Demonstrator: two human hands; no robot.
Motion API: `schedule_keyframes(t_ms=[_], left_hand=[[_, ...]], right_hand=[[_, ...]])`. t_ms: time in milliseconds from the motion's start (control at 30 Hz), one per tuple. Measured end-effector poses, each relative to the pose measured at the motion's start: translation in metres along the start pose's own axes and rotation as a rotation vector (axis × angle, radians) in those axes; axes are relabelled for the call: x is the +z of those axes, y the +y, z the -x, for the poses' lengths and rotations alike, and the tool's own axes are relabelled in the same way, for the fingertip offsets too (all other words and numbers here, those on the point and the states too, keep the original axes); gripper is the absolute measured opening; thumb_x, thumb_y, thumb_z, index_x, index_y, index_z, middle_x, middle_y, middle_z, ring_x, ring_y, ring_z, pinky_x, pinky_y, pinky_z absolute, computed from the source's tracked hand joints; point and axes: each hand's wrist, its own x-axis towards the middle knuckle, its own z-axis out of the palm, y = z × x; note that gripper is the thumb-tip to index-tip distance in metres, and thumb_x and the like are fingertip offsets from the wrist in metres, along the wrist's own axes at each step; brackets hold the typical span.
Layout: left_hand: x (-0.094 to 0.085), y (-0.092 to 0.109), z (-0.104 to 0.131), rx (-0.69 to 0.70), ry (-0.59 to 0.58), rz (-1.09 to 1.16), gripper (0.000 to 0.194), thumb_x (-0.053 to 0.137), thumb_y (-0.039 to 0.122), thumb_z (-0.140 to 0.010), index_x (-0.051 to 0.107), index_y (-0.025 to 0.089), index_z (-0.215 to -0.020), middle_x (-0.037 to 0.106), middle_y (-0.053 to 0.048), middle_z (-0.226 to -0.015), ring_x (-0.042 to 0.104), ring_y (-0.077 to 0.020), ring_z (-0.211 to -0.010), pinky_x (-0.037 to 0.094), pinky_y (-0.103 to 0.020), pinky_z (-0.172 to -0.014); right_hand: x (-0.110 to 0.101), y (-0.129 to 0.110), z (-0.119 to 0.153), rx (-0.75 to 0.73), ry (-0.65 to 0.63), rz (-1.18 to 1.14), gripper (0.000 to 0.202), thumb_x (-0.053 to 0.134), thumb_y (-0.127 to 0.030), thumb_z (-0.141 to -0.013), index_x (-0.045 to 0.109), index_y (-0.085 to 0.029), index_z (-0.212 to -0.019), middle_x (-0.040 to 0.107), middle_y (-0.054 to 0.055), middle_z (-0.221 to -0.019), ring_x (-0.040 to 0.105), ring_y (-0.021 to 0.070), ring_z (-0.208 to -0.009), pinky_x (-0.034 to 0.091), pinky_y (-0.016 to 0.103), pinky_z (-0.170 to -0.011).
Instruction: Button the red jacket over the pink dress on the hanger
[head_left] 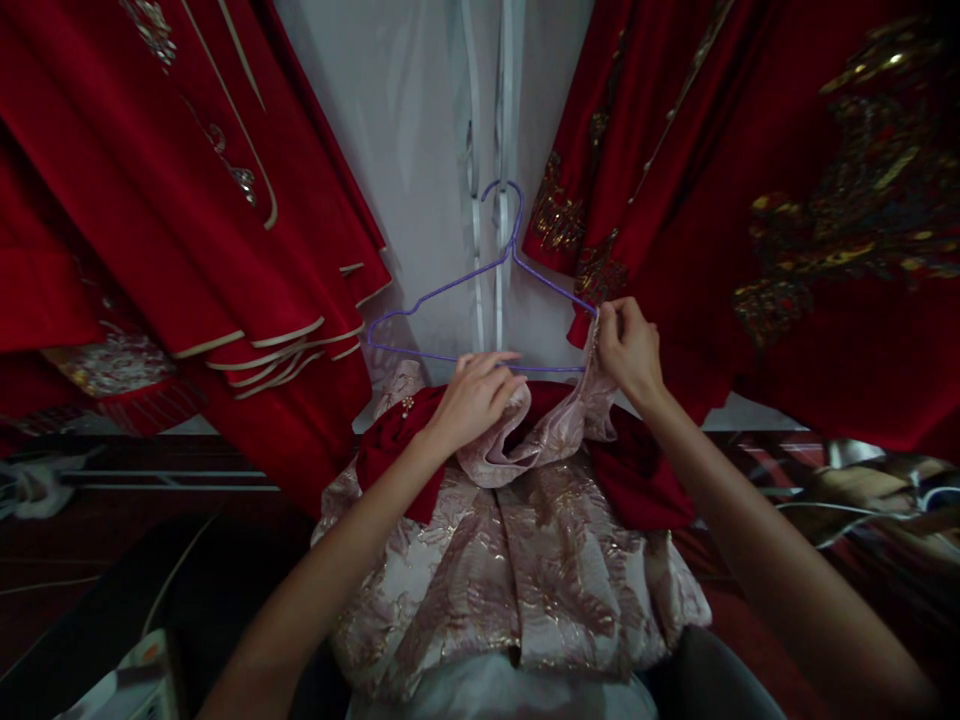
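Observation:
A purple wire hanger (457, 278) lies in front of a pale surface, its hook pointing up. Below it rests a pink and gold brocade garment (480, 570) with dark red fabric (637, 480) at its sides. My right hand (630, 345) pinches the garment's pink strap at the hanger's right end. My left hand (476, 400) is over the hanger's bottom bar and the neckline, its fingers curled near the pink edge with one finger stretched to the right. The hanger's left end is free of fabric.
Red garments with pale trim (285, 250) hang at the left, and red ones with gold beading (825, 240) at the right. Pale vertical strips (499, 120) run behind the hanger. A white and grey object (135, 680) lies at the lower left, with a cord near it.

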Motion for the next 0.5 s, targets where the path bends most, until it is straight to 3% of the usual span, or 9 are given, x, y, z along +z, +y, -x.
schedule_keyframes(t_ms=[133,233,333,500], left_hand=[[-0.044,-0.058,0.011,-0.218,0.279,-0.181,0.033,0.037,0.04,-0.094,0.061,0.02,-0.083,0.061,-0.007,-0.099,0.051,-0.0226,-0.101,0.028,-0.04,-0.094],[-0.07,-0.109,0.032,-0.292,0.255,-0.252,0.033,0.037,0.04,-0.093,0.06,0.021,-0.077,0.058,-0.003,-0.077,0.052,-0.0202,-0.083,0.028,-0.038,-0.093],[-0.078,-0.147,0.055,-0.376,0.231,-0.252,0.035,0.037,0.04,-0.092,0.061,0.02,-0.077,0.056,-0.002,-0.069,0.051,-0.018,-0.073,0.03,-0.034,-0.087],[-0.071,-0.174,0.069,-0.465,0.101,-0.095,0.045,0.038,0.048,-0.089,0.058,0.017,-0.063,0.047,0.001,-0.054,0.045,-0.0134,-0.056,0.03,-0.026,-0.062]], right_hand=[[-0.012,0.005,-0.004,-0.028,-0.034,0.025,0.036,0.032,-0.047,-0.094,0.054,-0.022,-0.08,0.063,0.005,-0.072,0.059,0.0213,-0.072,0.041,0.033,-0.074],[-0.019,0.006,-0.012,-0.047,-0.05,0.048,0.039,0.033,-0.05,-0.093,0.053,-0.022,-0.074,0.062,0.004,-0.07,0.058,0.0215,-0.073,0.041,0.031,-0.072],[-0.021,0.006,-0.018,-0.068,-0.069,0.06,0.039,0.035,-0.05,-0.092,0.053,-0.022,-0.071,0.062,0.004,-0.069,0.058,0.0212,-0.072,0.039,0.03,-0.07],[-0.021,0.006,-0.017,-0.071,-0.072,0.055,0.039,0.035,-0.048,-0.093,0.053,-0.021,-0.071,0.062,0.003,-0.068,0.058,0.0205,-0.071,0.037,0.028,-0.067]])
